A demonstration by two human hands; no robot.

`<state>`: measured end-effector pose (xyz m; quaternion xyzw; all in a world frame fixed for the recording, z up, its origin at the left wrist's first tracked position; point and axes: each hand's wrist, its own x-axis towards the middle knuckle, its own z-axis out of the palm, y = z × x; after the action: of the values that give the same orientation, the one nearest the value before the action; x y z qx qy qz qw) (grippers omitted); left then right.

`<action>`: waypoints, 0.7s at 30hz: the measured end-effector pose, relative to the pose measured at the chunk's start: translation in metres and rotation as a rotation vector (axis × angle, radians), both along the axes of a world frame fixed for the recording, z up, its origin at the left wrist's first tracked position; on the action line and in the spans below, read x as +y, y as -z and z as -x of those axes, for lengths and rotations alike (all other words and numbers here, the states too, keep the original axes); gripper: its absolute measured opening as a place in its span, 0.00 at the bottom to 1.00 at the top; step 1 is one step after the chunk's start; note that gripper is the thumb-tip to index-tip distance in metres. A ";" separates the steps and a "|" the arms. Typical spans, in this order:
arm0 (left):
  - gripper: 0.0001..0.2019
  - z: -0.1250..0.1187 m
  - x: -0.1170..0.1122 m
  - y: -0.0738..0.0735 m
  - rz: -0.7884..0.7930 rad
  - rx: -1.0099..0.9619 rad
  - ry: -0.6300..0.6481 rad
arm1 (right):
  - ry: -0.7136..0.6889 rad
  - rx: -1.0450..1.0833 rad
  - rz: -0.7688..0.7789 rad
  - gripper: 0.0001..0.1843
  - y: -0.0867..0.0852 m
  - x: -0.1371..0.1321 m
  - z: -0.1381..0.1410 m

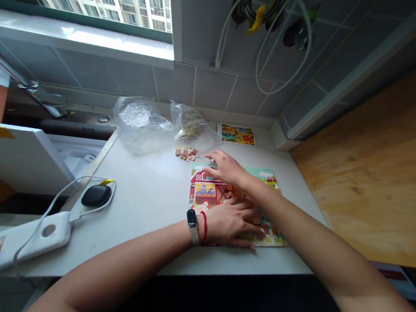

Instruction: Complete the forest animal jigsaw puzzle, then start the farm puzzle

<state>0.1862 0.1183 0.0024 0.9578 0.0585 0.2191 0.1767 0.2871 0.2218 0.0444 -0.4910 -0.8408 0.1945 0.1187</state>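
A colourful jigsaw puzzle (205, 196) with a red barn and farm animals lies flat on the white counter. My left hand (232, 221), with a watch and a red cord at its wrist, rests palm down on the puzzle with its fingers spread. Over the puzzle's upper edge is my right hand (223, 167), its fingers curved and apart, with nothing visible in them. Just beyond its fingertips sits a small pile of loose puzzle pieces (187, 153). Both arms cover parts of the puzzle.
Two clear plastic bags (143, 125) (189, 124) lie by the tiled wall, beside a small picture card (237, 134). To the left are a white power strip (39, 239), a black charger (97, 195) and cables. A wooden panel (375, 163) borders the right side.
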 end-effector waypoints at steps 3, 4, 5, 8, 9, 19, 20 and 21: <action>0.23 0.000 0.000 -0.001 -0.011 0.003 -0.001 | 0.058 -0.014 0.007 0.25 0.003 0.017 0.030; 0.23 0.000 0.000 -0.001 -0.017 0.002 -0.002 | 0.075 -0.026 0.020 0.25 0.004 0.023 0.038; 0.23 0.000 0.000 -0.002 -0.021 0.000 -0.007 | 0.087 -0.040 0.035 0.25 0.004 0.027 0.047; 0.23 0.000 0.001 -0.003 -0.039 0.012 -0.020 | 0.096 -0.081 0.062 0.29 0.003 0.037 0.069; 0.24 0.000 0.001 -0.003 -0.049 0.021 -0.017 | 0.102 -0.096 0.063 0.32 0.003 0.039 0.075; 0.26 -0.001 0.001 0.002 -0.056 0.020 -0.010 | 0.252 -0.126 0.208 0.39 0.004 0.071 0.090; 0.25 -0.001 0.001 0.003 -0.050 0.017 -0.013 | 0.259 -0.127 0.218 0.40 0.005 0.074 0.090; 0.25 -0.001 0.001 0.002 -0.044 0.015 -0.016 | 0.264 -0.128 0.224 0.41 0.006 0.076 0.089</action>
<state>0.1873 0.1196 -0.0001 0.9626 0.0626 0.2144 0.1533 0.1978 0.2974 0.0382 -0.6187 -0.7479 0.2382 0.0340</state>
